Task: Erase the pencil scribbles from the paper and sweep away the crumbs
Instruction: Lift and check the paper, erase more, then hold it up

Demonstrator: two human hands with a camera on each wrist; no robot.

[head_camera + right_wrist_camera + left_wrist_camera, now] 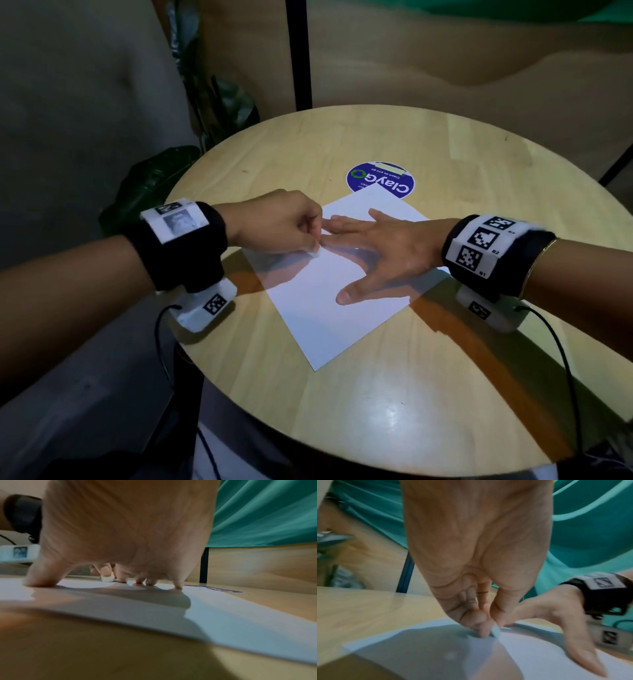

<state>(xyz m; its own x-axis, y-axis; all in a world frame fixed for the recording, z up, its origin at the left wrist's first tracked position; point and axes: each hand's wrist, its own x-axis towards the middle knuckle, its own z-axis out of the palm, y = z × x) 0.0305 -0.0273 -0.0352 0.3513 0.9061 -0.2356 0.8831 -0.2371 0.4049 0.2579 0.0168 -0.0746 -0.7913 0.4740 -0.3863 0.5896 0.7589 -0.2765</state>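
lying on the round wooden table (394,394), the paper (329,308) is turned so that its long axis runs diagonally, one corner toward the blue sticker (380,180) beyond it and one toward the table's near edge. pencil scribbles and crumbs cannot be made out on the sheet in any view. a small white eraser (315,253) is pinched in the curled fingertips of the left hand (274,222) and is set down on the paper near its left edge. just beside the eraser, on its right, the fingertips of the right hand (387,246) are pressed on the sheet, with fingers straight and spread, the thumb (346,294) planted nearer the person, nothing held. the left hand is judged the nearer to the work. strokes toward the paper's left edge are judged safest, since the sheet is pinned only on the eraser's right.
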